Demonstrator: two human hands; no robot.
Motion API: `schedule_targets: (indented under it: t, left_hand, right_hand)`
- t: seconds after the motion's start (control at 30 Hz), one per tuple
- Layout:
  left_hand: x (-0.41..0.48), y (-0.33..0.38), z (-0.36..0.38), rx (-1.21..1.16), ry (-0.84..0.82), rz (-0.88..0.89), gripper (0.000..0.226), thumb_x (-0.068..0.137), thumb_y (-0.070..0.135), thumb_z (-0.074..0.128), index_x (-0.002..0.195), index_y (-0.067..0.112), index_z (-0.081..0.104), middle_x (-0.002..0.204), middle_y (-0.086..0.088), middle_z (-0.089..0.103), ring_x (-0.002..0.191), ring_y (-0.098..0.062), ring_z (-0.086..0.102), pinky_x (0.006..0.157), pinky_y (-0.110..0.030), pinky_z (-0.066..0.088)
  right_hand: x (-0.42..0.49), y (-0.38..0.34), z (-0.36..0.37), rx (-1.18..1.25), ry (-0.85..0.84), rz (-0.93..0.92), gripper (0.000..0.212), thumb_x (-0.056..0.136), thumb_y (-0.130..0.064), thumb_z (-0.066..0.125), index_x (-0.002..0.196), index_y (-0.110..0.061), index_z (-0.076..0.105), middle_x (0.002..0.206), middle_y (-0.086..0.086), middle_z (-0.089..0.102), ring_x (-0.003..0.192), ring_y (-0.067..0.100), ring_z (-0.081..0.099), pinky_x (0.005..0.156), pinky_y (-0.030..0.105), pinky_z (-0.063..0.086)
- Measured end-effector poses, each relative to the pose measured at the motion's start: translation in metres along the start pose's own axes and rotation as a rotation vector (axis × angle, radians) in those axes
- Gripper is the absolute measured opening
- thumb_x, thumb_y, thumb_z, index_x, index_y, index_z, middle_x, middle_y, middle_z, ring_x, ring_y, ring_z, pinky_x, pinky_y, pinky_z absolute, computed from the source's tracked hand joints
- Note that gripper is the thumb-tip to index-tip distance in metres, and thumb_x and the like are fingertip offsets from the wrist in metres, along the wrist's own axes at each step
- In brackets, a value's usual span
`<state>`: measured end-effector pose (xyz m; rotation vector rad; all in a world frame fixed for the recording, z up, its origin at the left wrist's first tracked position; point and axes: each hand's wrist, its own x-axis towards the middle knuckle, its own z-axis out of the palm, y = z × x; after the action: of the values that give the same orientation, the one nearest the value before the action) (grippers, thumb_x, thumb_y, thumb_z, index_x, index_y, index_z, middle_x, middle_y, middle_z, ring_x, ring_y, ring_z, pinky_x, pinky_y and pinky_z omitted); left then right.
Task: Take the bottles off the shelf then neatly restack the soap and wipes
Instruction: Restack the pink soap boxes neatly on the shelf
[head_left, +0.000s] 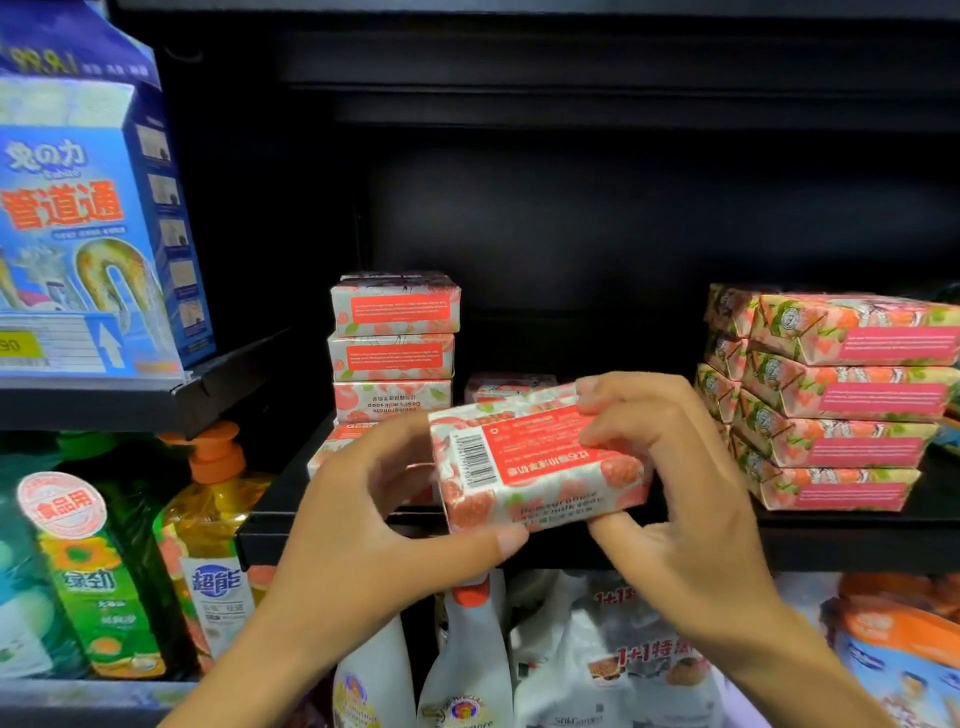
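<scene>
Head view
Held thing: one soap bar (540, 462) in pomegranate-print wrap, tilted, barcode end toward 9 o'clock, held just above the front lip of the shelf (675, 551).
Left grip: the left hand (363, 499) sits at 8 o'clock of the bar, thumb under its near lower corner, fingers curled behind the barcode end.
Right grip: the right hand (675, 483) sits at 4 o'clock of the bar, fingers over the top face and thumb beneath, closed narrow on it.
Left stack (395, 353): at 10 o'clock of the bar. Three bars show in full and a fourth beneath is partly hidden by the left fingers.
Single bar (509, 387): at 12 o'clock, lying flat just behind the held one.
Right stack (841, 400): at 3 o'clock, four layers in the front column (a second column behind it, count unclear).
Room: bare dark shelf board shows between the two stacks.
Below the lip: a yellow pump bottle (218, 519) and a green bottle (104, 571) at 8 o'clock.
</scene>
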<state>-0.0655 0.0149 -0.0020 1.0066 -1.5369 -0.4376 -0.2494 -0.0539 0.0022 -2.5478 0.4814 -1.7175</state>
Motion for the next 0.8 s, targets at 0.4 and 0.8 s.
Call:
schedule_targets:
  t: [0.4, 0.8]
  left_hand:
    - [0.0, -0.011, -0.002, 0.503, 0.024, 0.322, 0.058, 0.075, 0.041, 0.067, 0.129, 0.036, 0.046, 0.126, 0.021, 0.049, 0.124, 0.006, 0.042, 0.095, -0.002, 0.031]
    - [0.002, -0.007, -0.013, 0.087, 0.061, -0.124, 0.061, 0.042, 0.052, 0.08, 0.1, 0.036, 0.068, 0.1, 0.02, 0.07, 0.092, 0.0, 0.067, 0.077, -0.02, 0.054]
  right_hand:
    - [0.016, 0.009, -0.012, 0.675, -0.292, 0.641, 0.069, 0.055, -0.013, 0.082, 0.119, -0.022, 0.057, 0.104, -0.007, 0.07, 0.097, 0.007, 0.067, 0.075, 0.016, 0.052]
    - [0.003, -0.002, 0.018, 0.228, -0.054, 0.157, 0.033, 0.072, -0.022, 0.074, 0.096, -0.027, 0.051, 0.103, -0.017, 0.057, 0.102, 0.001, 0.058, 0.082, 0.01, 0.045]
